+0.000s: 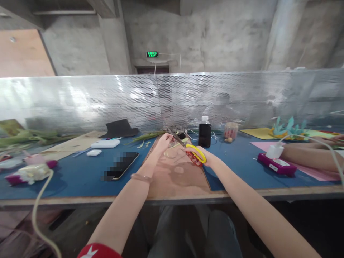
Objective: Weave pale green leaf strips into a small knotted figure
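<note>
My right hand [206, 157] is closed around the yellow handles of a pair of scissors [198, 152], whose blades point forward and left. Close to the blade tips, my left hand [164, 142] has its fingers pinched together; what lies between them is too small to make out. Under both hands is a brown board [177, 179] with pale scraps on it. A red patterned item [194, 158] shows just below the scissors. Beyond my fingers lies a tangle of grey-brown strands [176, 129].
A dark bottle [204, 134] and a clear jar [231, 131] stand behind on the right. A phone [122, 165], a white case [105, 144] and green husks [34, 138] lie leftward. Purple power strips [276, 165] sit either side. Another person's arm [311, 156] rests at far right.
</note>
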Demonstrator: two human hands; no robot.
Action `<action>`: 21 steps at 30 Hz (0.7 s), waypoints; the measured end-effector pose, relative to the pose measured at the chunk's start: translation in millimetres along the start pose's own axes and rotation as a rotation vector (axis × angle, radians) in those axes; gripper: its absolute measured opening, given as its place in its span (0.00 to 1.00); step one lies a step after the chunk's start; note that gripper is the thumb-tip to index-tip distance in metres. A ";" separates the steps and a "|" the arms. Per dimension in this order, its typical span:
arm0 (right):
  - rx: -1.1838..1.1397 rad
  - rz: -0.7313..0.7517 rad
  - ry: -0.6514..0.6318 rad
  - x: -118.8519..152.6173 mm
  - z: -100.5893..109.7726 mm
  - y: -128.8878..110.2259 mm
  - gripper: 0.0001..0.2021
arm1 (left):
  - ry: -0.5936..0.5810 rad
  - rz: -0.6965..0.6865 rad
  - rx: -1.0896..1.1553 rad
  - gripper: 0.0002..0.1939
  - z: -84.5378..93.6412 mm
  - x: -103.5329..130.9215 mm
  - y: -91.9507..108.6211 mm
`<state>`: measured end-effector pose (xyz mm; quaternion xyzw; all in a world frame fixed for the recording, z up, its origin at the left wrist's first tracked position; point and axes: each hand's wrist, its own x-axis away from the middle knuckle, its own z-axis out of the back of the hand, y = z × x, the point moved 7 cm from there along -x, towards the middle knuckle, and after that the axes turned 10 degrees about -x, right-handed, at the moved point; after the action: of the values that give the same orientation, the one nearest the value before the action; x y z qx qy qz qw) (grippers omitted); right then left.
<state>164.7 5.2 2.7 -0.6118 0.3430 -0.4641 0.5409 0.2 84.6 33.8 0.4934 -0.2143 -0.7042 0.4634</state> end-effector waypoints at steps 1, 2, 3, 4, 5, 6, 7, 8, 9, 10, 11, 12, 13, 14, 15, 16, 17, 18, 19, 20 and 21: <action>0.000 0.003 0.001 0.1 -0.1 -0.3 0.12 | -0.008 -0.006 -0.003 0.13 -0.8 -0.2 0.1; 0.000 0.005 0.002 0.1 0.0 -0.5 0.12 | -0.015 -0.011 -0.006 0.13 -1.5 -0.2 0.3; 0.000 0.008 0.003 0.0 0.1 -0.7 0.12 | -0.022 -0.017 -0.009 0.13 -2.2 -0.1 0.7; 0.001 0.011 0.003 -0.2 0.3 -0.7 0.12 | -0.029 -0.024 -0.013 0.13 -3.0 0.1 1.4; 0.001 0.015 0.003 -0.6 0.4 -0.6 0.13 | -0.036 -0.032 -0.016 0.13 -3.8 0.6 2.2; 0.002 0.018 0.002 -1.0 0.5 -0.5 0.13 | -0.044 -0.040 -0.019 0.13 -4.6 1.2 3.3; 0.002 0.022 0.000 -1.3 0.6 -0.3 0.13 | -0.052 -0.048 -0.023 0.13 -5.6 2.0 4.5; 0.002 0.027 -0.002 -1.7 0.7 -0.3 0.13 | -0.059 -0.056 -0.027 0.13 -6.5 2.7 5.8; 0.002 0.032 -0.003 -2.0 0.7 -0.2 0.13 | -0.066 -0.064 -0.030 0.12 -7.5 3.4 7.1; 0.002 0.037 -0.002 -2.1 0.7 -0.3 0.13 | -0.072 -0.072 -0.032 0.12 -8.5 4.0 8.4; 0.003 0.042 -0.001 -2.2 0.8 -0.5 0.13 | -0.078 -0.079 -0.034 0.12 -9.4 4.4 9.5; 0.003 0.044 0.001 -2.2 0.8 -0.6 0.13 | -0.082 -0.086 -0.035 0.12 -10.2 4.7 10.5; 0.004 0.046 0.004 -2.2 0.8 -0.7 0.13 | -0.086 -0.093 -0.036 0.12 -10.8 4.9 11.6; 0.005 0.046 0.007 -2.2 0.9 -0.8 0.13 | -0.090 -0.099 -0.036 0.12 -11.3 5.1 12.6; 0.006 0.045 0.010 -2.1 0.9 -0.8 0.13 | -0.093 -0.105 -0.037 0.12 -11.6 5.3 13.7; 0.007 0.043 0.013 -2.1 0.9 -0.8 0.13 | -0.097 -0.111 -0.037 0.12 -11.7 5.6 14.9; 0.009 0.042 0.017 -2.1 1.0 -0.8 0.13 | -0.101 -0.118 -0.038 0.12 -11.7 6.0 16.3; 0.010 0.043 0.022 -2.1 1.2 -1.0 0.13 | -0.104 -0.124 -0.040 0.12 -11.6 6.5 17.9; 0.012 0.044 0.026 -2.2 1.4 -1.1 0.13 | -0.107 -0.130 -0.041 0.12 -11.4 7.2 19.5; 0.013 0.046 0.030 -2.2 1.6 -1.3 0.13 | -0.109 -0.136 -0.044 0.12 -11.1 8.0 21.3; 0.015 0.048 0.035 -2.3 1.8 -1.5 0.13 | -0.110 -0.141 -0.046 0.11 -10.8 8.8 23.1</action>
<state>165.5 8.3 3.8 -0.5911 0.3635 -0.4640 0.5506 19.3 67.7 42.4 0.4569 -0.1877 -0.7661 0.4113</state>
